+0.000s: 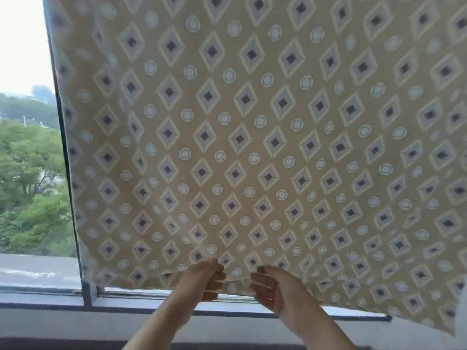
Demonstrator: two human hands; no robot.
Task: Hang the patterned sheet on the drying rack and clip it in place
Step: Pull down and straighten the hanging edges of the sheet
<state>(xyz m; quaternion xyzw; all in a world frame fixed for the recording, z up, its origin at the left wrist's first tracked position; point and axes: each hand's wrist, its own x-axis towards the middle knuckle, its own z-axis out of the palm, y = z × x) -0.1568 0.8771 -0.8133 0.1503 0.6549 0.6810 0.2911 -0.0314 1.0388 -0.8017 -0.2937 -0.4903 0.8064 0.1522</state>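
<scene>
The patterned sheet [252,137], tan with purple diamonds and white circles, hangs down in front of a window and fills most of the view. Its top runs out of frame, so the drying rack and any clips are hidden. My left hand [204,281] grips the sheet's bottom hem with curled fingers. Beside it, my right hand [275,289] also reaches the hem, fingers bent around the fabric's lower edge. The two hands are close together near the middle of the bottom hem.
A window sill and frame [75,299] run across the bottom, with a dark vertical window post [68,173] behind the sheet's left edge. Green trees [30,185] and bright sky show outside at the left.
</scene>
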